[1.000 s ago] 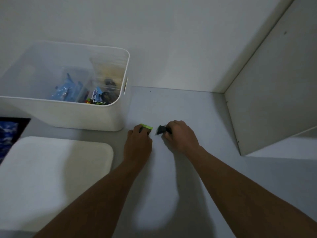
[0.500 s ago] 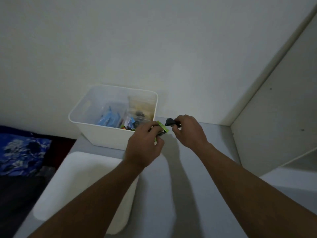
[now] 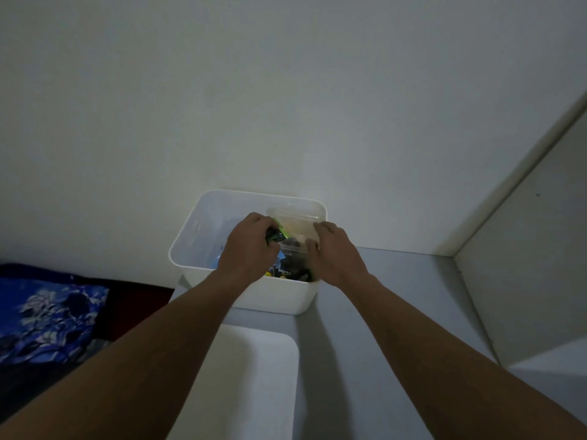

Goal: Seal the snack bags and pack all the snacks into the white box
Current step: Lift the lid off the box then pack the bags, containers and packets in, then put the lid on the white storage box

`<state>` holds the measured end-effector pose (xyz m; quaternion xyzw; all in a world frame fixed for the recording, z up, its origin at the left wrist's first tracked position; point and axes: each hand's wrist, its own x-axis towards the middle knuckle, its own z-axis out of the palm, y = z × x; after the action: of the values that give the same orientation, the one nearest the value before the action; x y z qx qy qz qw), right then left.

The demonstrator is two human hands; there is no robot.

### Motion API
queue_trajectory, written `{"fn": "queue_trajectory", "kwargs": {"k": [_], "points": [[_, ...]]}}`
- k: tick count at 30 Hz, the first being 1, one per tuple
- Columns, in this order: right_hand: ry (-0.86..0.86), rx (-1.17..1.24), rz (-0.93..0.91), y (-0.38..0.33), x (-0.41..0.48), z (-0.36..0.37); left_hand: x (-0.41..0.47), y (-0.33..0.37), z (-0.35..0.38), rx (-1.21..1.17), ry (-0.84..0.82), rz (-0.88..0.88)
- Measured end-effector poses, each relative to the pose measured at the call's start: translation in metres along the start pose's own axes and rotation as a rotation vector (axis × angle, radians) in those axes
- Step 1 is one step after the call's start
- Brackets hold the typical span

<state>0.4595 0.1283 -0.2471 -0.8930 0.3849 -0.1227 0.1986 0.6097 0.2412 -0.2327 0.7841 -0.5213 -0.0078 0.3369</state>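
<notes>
The person's got both hands over the white box (image 3: 190, 230), which sits on the tabletop (image 3: 397, 281). The left hand (image 3: 251, 249) has its fingers curled tight round a green-and-black snack packet (image 3: 277, 236), right above the box's middle. The right hand (image 3: 336, 252) is bent over the clear bag (image 3: 295, 220) inside the box's right end, but it's too dim to tell if it's gripping anything. More dark packets (image 3: 286, 273) lie inside, by the near wall.
</notes>
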Motion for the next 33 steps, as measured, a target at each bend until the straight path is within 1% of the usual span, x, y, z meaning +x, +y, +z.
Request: {"fn": "queue_trajectory", "kwargs": {"k": [3, 5, 8, 11, 13, 16, 19, 21, 25, 27, 29, 33], "points": [[-0.14, 0.1, 0.134, 0.005, 0.005, 0.01, 0.009, -0.008, 0.012, -0.038, -0.118, 0.024], [-0.178, 0.122, 0.179, 0.007, 0.003, 0.012, 0.013, -0.01, 0.019, -0.055, -0.205, 0.026], [-0.181, 0.121, 0.198, 0.009, -0.002, 0.016, 0.016, -0.01, 0.025, -0.039, -0.304, 0.037], [-0.18, 0.121, 0.216, 0.007, -0.002, 0.018, 0.015, -0.014, 0.023, -0.027, -0.332, 0.054], [-0.184, 0.124, 0.24, 0.003, -0.004, 0.019, 0.01, -0.018, 0.019, -0.027, -0.303, 0.075], [-0.163, 0.097, 0.233, -0.005, -0.016, 0.018, -0.007, -0.025, 0.006, 0.0, -0.19, 0.127], [-0.117, 0.074, 0.184, -0.019, -0.039, 0.015, -0.04, -0.035, -0.012, 0.121, -0.033, 0.237], [-0.065, 0.089, 0.141, -0.028, -0.06, 0.018, -0.073, -0.045, -0.024, 0.193, 0.024, 0.241], [0.108, 0.096, 0.108, -0.041, -0.108, 0.042, -0.146, -0.073, -0.035, 0.319, -0.006, 0.189], [0.131, 0.085, 0.109, -0.048, -0.134, 0.057, -0.181, -0.089, -0.035, 0.358, -0.049, 0.123], [0.092, 0.094, 0.132, -0.053, -0.155, 0.074, -0.207, -0.105, -0.036, 0.37, -0.117, 0.014], [-0.079, 0.055, 0.243, -0.055, -0.185, 0.113, -0.236, -0.131, -0.037, 0.316, -0.299, -0.296]]}}
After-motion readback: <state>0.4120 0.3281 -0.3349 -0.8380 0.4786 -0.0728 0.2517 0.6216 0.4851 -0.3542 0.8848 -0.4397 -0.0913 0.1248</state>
